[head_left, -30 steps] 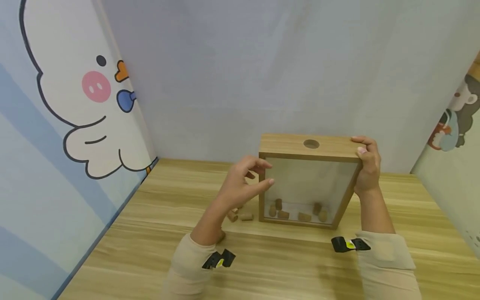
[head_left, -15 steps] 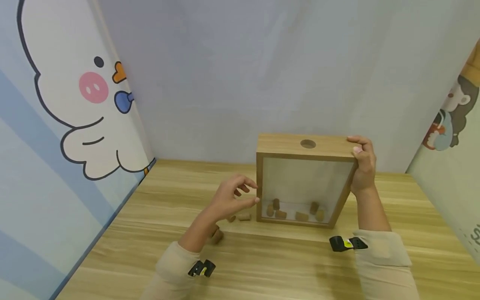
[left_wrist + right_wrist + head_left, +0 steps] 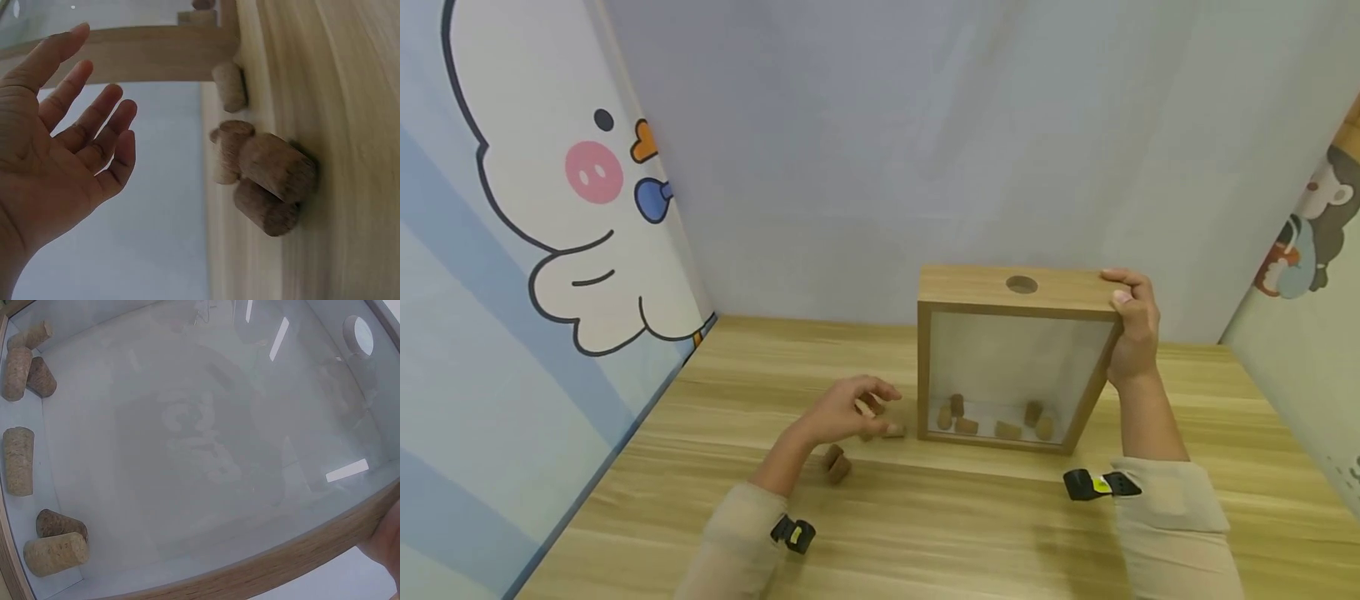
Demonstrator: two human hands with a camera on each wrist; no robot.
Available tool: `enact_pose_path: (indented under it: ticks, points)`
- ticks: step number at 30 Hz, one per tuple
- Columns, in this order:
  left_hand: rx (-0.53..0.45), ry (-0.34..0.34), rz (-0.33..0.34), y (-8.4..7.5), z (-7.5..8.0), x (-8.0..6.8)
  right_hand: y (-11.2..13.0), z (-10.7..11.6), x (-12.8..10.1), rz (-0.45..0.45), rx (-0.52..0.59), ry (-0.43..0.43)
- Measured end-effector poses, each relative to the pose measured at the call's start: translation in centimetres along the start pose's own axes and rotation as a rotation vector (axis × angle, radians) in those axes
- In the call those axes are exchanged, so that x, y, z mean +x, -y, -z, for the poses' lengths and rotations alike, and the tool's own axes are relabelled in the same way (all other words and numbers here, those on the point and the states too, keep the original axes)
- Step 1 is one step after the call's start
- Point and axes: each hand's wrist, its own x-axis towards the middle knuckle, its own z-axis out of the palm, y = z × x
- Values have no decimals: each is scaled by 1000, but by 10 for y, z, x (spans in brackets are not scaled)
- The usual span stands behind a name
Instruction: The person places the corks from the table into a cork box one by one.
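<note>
Right hand (image 3: 1131,329) curled over the top right corner of the upright wooden box (image 3: 985,287), gripping it. Box standing on the desk (image 3: 962,517), glass front showing corks (image 3: 19,459) along its bottom, round hole (image 3: 1022,284) in its top. Left hand (image 3: 842,412) low over loose corks (image 3: 259,172) just left of the box, fingers (image 3: 94,134) spread, holding nothing.

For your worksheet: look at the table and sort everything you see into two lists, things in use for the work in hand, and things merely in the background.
In use:
- wooden box, glass-fronted, steadied by the right hand
- corks inside the box
- loose corks on the table, under the open left hand

Background:
- cartoon duck wall panel
- cartoon figure panel
</note>
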Motion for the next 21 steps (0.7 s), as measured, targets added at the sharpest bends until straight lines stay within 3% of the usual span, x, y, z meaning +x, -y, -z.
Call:
enact_pose_path:
  ticks: [10,18,21]
  points:
    - [-42,104,96,36,-1,12,-2,-1,1,15,55,-2]
    - [26,149,97,49,-9,21,-1,-2,-2,16,44,12]
    - [60,168,127,50,-13,27,1,-2,-1,10,46,15]
